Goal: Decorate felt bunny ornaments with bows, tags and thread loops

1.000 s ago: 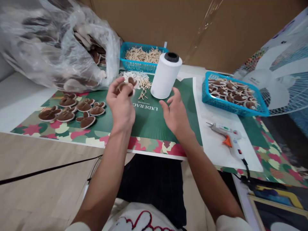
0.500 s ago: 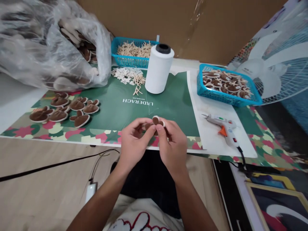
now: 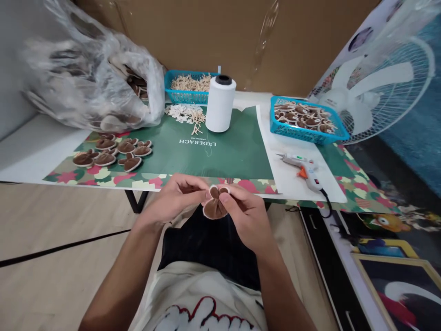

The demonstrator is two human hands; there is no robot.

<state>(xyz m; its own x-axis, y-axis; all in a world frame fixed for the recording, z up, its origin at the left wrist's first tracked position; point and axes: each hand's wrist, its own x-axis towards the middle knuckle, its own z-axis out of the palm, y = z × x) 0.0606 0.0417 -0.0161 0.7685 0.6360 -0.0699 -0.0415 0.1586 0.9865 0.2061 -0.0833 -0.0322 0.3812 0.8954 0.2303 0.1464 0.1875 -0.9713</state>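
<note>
Both hands pinch a small brown fabric bunny head [image 3: 214, 209] with pale edging and two round-tipped ears, just in front of the table's near edge. My left hand [image 3: 179, 197] is closed on its left side near the ears. From the right, my right hand [image 3: 244, 207] grips it with the thumb across the base of an ear. Beyond the hands stands a cone of white thread [image 3: 221, 105], with a loose strand lying on the green sheet [image 3: 234, 156]. Several similar brown bunny heads [image 3: 105, 157] lie in a group at the left.
A clear plastic bag [image 3: 93, 87] of brown pieces fills the back left. Behind the cone is a blue basket [image 3: 188, 96] of beige bits, near white tags [image 3: 182, 112]. At right are a blue basket [image 3: 306, 132] of bunny pieces, a glue gun [image 3: 303, 168] and a fan [image 3: 372, 87].
The hands have come lower and nearer to the body with the bunny head, which now shows more of its face. The left thumb has shifted aside. The camera view has also shifted.
</note>
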